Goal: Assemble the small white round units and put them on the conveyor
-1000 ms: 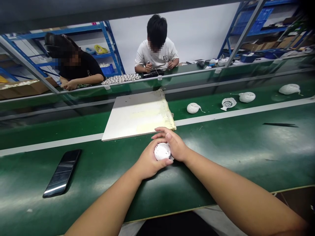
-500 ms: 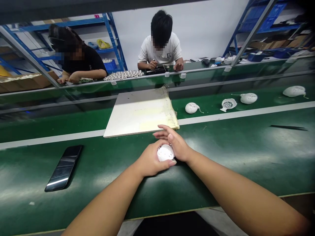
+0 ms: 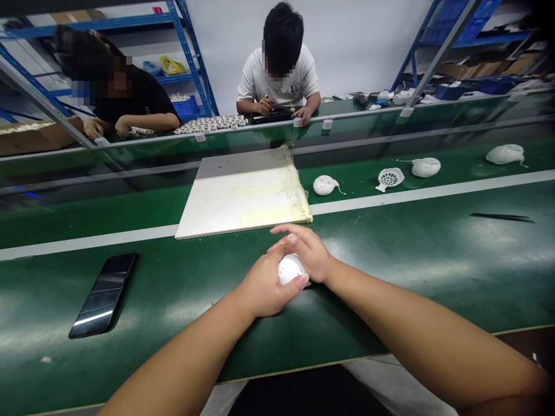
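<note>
A small round white perforated plastic shell (image 3: pixel 290 268) sits between both of my hands, just above the green bench top (image 3: pixel 411 271). My left hand (image 3: pixel 262 286) wraps round its left and lower side, thumb pressed along the front. My right hand (image 3: pixel 309 253) curls over its top and right side, fingers bent. Part of the shell is hidden by my fingers.
A grey board (image 3: pixel 236 193) with yellowed tape lies just beyond my hands. A black phone (image 3: pixel 103 294) lies at the left. Three more white shells (image 3: pixel 325 185) (image 3: pixel 425 167) (image 3: pixel 504 154) and a grille piece (image 3: pixel 390 177) lie on the belt. Black tweezers (image 3: pixel 503 217) are at the right. Two people work opposite.
My hands stay closed on the white shell, which has turned slightly. The view has shifted a little, and the person opposite has moved a hand out onto the ledge.
</note>
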A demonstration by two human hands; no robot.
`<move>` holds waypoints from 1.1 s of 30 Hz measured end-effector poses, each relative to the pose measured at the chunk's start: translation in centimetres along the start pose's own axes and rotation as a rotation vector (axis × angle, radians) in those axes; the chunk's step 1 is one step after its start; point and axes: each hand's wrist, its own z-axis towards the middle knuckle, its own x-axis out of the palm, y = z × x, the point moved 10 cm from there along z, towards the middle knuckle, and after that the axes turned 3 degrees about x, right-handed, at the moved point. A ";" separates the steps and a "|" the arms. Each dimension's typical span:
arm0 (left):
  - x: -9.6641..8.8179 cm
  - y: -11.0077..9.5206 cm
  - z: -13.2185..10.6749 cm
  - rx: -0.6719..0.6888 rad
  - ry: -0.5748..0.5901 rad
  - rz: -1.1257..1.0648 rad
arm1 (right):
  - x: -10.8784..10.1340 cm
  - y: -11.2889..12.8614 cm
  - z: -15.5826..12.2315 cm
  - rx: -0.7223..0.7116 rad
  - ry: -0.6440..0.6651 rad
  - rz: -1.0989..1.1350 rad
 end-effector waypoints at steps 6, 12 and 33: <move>0.1 1.0 0.2 -0.056 0.048 -0.182 | -0.9 -1.6 0.7 0.139 -0.090 0.061; -0.7 2.1 0.3 -0.085 0.029 -0.194 | 0.4 -4.0 1.0 0.297 -0.003 0.392; -0.6 1.3 0.1 -0.138 0.045 0.257 | 1.9 -1.1 0.1 0.134 0.172 0.135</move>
